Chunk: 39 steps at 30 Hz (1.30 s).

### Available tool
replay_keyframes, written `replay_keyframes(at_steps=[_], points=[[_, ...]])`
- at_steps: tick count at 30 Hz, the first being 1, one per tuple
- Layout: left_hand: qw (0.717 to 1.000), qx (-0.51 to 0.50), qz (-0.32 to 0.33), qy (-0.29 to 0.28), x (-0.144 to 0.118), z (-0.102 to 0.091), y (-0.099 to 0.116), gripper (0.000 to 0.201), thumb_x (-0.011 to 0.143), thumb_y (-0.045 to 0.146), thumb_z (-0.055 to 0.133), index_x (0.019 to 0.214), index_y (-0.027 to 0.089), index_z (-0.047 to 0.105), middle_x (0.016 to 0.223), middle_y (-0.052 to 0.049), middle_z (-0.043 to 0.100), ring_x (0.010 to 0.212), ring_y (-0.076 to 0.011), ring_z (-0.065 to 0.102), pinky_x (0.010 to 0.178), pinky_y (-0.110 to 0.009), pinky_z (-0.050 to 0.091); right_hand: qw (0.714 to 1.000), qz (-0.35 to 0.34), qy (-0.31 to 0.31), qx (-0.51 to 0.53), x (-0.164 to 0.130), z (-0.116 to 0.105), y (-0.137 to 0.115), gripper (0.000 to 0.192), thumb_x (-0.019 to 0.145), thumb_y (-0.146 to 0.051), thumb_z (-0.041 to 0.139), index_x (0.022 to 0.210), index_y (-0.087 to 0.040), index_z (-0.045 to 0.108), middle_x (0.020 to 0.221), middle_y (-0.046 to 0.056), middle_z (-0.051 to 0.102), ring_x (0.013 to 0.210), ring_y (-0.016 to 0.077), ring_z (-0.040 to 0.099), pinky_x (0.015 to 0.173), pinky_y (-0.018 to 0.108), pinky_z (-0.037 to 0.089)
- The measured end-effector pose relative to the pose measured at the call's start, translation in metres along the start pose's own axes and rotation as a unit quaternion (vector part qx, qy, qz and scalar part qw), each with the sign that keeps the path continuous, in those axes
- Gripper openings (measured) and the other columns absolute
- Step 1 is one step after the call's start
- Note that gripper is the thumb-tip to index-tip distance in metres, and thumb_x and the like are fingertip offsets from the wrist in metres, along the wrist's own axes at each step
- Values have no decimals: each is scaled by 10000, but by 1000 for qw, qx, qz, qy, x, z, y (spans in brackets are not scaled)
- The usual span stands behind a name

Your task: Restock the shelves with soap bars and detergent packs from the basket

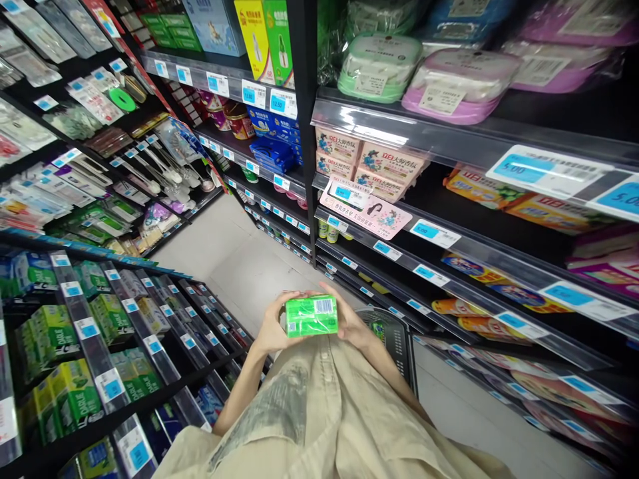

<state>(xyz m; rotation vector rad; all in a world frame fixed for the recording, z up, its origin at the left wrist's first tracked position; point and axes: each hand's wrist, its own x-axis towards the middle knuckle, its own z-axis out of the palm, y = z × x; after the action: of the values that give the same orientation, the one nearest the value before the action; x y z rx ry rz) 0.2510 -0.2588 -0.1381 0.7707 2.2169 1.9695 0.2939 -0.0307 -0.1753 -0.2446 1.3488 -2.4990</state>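
I hold a small green packaged box (311,315) with a barcode on its top, in front of my body in a shop aisle. My left hand (270,328) grips its left end, fingers wrapped behind it. My right hand (348,322) grips its right end, thumb over the top edge. Both forearms come up from my beige clothing below.
A dark shopping basket (395,336) stands on the floor just right of my hands. Shelves with green boxes (74,392) rise at the left, shelves with packets and price tags (433,233) at the right. The pale floor (244,259) of the aisle runs ahead.
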Motion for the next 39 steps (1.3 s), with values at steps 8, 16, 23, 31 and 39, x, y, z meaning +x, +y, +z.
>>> replay_keyframes(at_steps=[8,16,23,31,39], points=[[997,42,28,-62,18,12,15,708,641,301,1008,1300,262,754,1217,-151,771,1235,-374,689,1082,-567,548,974,28,222,28,2,16,0,876,759,-499,913,1530,-295,548,1187,71,763,1035,289,732,881,366,598],[998,46,42,-19,17,13,5,836,606,313,1040,1369,266,702,1227,-152,764,1262,-370,662,1099,-576,520,956,34,288,30,1,15,0,810,709,-516,938,1420,-265,641,1045,45,752,925,256,710,771,326,586],[993,81,71,-43,4,-6,-4,866,660,302,1018,1446,299,654,1201,-142,767,1273,-360,657,1099,-562,534,976,81,203,-1,-1,11,2,780,694,-446,966,1383,-267,646,983,16,736,882,220,695,763,305,565],[954,-121,-257,-94,1,-19,-14,1186,651,352,1023,1644,354,375,1730,-195,286,1540,-445,389,1022,-523,610,974,-29,220,-40,5,12,7,896,627,-360,1014,1405,-301,572,1160,29,754,1033,247,740,900,350,614],[845,-378,-378,0,-9,14,-19,875,847,566,858,1578,283,470,1505,-173,592,1315,-392,628,1023,-561,597,959,-89,164,-213,5,2,6,723,668,-370,1017,1300,-261,684,1374,120,716,1277,322,683,1063,445,581]])
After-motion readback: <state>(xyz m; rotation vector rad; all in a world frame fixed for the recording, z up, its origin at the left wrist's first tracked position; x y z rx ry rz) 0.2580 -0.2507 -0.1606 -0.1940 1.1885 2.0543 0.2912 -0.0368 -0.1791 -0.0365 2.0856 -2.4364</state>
